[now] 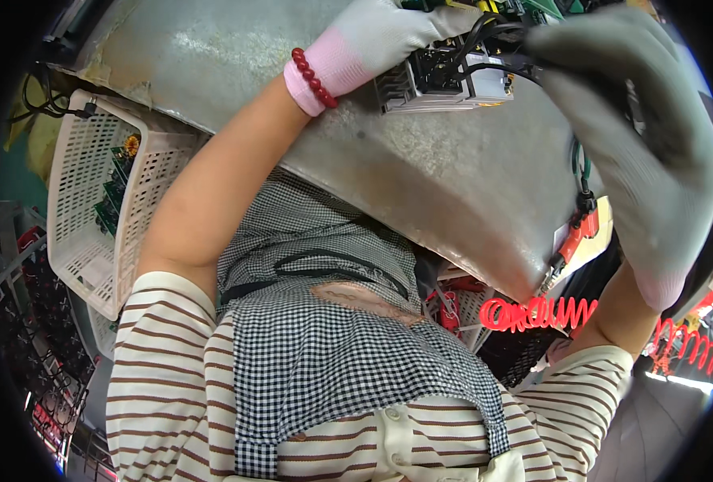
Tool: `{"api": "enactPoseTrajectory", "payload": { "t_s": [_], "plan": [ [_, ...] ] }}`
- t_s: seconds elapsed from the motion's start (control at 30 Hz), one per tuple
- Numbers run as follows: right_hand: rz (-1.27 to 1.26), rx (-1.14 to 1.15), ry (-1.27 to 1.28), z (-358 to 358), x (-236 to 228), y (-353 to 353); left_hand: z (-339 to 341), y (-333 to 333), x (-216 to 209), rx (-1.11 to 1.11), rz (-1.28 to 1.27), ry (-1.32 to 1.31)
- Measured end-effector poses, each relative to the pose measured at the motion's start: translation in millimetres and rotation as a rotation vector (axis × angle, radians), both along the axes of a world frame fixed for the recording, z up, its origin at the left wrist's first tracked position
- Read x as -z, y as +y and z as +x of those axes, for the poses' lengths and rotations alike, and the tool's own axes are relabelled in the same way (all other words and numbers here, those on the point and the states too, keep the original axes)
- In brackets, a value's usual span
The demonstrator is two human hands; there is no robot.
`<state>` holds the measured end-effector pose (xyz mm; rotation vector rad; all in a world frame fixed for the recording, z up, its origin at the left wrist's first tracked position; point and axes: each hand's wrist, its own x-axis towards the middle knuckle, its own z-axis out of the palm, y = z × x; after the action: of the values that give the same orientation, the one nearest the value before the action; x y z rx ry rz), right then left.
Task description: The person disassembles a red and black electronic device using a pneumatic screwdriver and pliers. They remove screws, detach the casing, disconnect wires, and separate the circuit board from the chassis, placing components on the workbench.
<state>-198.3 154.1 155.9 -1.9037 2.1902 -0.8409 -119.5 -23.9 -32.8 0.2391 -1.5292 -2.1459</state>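
While resting at the far edge of the worn grey metal tabletop, the small grey electronic module with black wiring sits between both gloved hands. Left hand, in a white glove with pink cuff and a red bead bracelet, lies on the module's left end; its fingers are hidden, grip cannot be told. Right hand, in a grey glove, has fingers closed around the black cables. White plastic basket of green circuit boards stands left, below the tabletop.

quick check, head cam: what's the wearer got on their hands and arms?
Both the left hand and the right hand wear grey knit gloves with pale pink cuffs. A red bead bracelet circles the left wrist. Cream sleeves with brown stripes end above the elbows; forearms bare.
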Motion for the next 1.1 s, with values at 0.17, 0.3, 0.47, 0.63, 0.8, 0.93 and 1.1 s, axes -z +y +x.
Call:
{"api": "enactPoseTrajectory", "payload": {
  "t_s": [0.17, 0.3, 0.47, 0.63, 0.8, 0.93, 1.1],
  "plan": [
    [0.286, -0.064, 0.248, 37.0, -14.7, -49.1, -2.6, -7.0, 4.0, 0.045, -0.026, 0.103],
    [0.541, -0.025, 0.440, 48.6, -23.6, -75.3, -5.9, -3.5, 8.1, 0.125, 0.101, 0.198],
    [0.714, 0.026, 0.575, 69.8, -23.9, -103.8, -9.1, 0.7, 6.2, 0.135, 0.187, 0.119],
    [0.997, 0.143, 0.476, 63.8, -32.9, -125.3, -6.7, 3.2, -1.1, 0.171, 0.261, 0.150],
    [0.807, -0.023, 0.624, 65.1, -25.6, -107.2, -6.0, 5.4, -4.0, 0.214, 0.316, 0.168],
    [1.003, 0.126, 0.813, 82.1, -16.9, -123.3, -6.2, 5.7, -4.0, 0.225, 0.325, 0.244],
    [0.944, -0.162, 0.813, 53.5, -20.0, -117.4, -3.2, 5.3, -3.3, 0.120, 0.074, 0.187]
  ]
}}
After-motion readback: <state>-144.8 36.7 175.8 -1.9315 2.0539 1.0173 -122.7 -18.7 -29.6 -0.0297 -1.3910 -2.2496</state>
